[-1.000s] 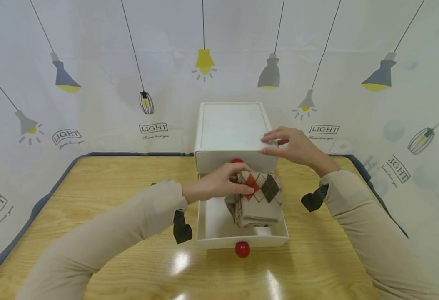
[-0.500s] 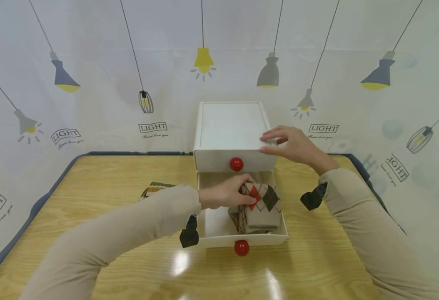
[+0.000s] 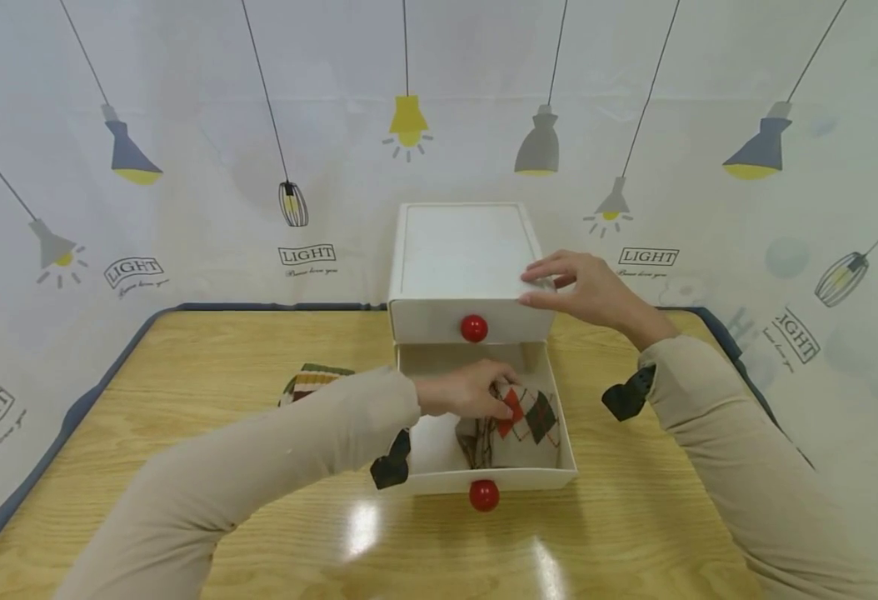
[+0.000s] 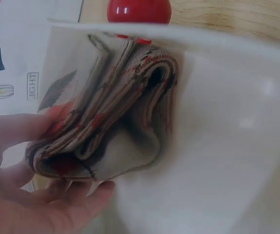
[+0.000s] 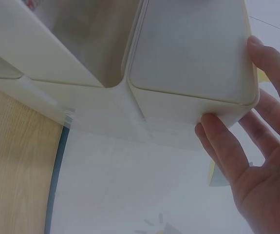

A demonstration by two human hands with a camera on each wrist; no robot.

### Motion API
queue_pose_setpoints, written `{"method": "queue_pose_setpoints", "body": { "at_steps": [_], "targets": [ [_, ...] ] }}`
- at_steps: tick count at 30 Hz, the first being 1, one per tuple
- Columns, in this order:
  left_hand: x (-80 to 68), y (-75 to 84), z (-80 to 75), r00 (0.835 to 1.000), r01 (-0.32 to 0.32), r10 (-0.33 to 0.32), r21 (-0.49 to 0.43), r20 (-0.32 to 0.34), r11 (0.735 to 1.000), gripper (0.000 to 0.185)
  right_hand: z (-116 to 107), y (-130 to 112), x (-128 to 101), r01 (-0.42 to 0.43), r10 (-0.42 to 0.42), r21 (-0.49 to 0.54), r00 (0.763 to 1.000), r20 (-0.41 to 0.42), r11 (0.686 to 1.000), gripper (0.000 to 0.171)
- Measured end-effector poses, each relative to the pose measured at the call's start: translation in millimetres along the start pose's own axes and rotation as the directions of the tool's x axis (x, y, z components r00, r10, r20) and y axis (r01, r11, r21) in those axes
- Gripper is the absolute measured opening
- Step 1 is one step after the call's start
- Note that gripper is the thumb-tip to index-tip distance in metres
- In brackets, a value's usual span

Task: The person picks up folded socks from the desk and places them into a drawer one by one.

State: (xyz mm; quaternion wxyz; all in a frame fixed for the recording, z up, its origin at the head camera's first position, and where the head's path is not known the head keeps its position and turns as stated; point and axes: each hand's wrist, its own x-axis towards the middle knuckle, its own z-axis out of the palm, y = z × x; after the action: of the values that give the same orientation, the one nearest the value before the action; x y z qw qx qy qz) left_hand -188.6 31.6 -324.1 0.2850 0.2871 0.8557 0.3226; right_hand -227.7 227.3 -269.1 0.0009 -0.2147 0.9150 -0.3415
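My left hand point(image 3: 472, 389) pinches the left edge of a folded pair of beige argyle socks point(image 3: 532, 433), marked with red and dark green diamonds. The socks lie low inside the pulled-out lower drawer point(image 3: 439, 483) of a small white drawer box point(image 3: 461, 250). Thumb and fingers grip the folded layers point(image 4: 125, 151) in the left wrist view. At the box's front right top corner, my right hand point(image 3: 585, 287) rests with fingers spread on the top and side. The right wrist view shows this hand point(image 5: 271, 161) touching the corner with fairly straight fingers.
Left of the box, a striped folded cloth point(image 3: 315, 382) lies partly hidden behind my left sleeve. The closed upper drawer has a red round knob point(image 3: 473, 327); the lower has another red knob point(image 3: 484, 495). A lamp-print sheet point(image 3: 334, 150) stands behind the wooden table point(image 3: 259, 533).
My left hand has lowered the socks deeper into the drawer and moved slightly right. The upper knob and the striped cloth have come into view. My right hand has stayed on the box.
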Motion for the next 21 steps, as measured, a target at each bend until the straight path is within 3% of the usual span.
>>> {"method": "queue_pose_setpoints", "body": {
  "at_steps": [13,18,21],
  "targets": [
    [-2.7,-8.8,-9.4,0.991,-0.13,0.132,0.06,-0.024,0.99,0.037,-0.3,-0.9,0.7,0.018,-0.018,0.006,1.0,-0.004,1.0,0.04],
    [-11.4,-15.3,-13.6,0.973,-0.21,0.218,0.102,-0.079,0.972,0.043,-0.2,-0.7,-0.2,0.026,-0.026,0.014,1.0,-0.004,1.0,0.04],
    [-21.4,-19.9,-16.9,0.959,-0.262,0.271,0.117,-0.079,0.958,0.046,0.2,-0.4,-1.8,0.029,-0.029,0.02,1.0,-0.004,0.999,0.04]
  ]
}}
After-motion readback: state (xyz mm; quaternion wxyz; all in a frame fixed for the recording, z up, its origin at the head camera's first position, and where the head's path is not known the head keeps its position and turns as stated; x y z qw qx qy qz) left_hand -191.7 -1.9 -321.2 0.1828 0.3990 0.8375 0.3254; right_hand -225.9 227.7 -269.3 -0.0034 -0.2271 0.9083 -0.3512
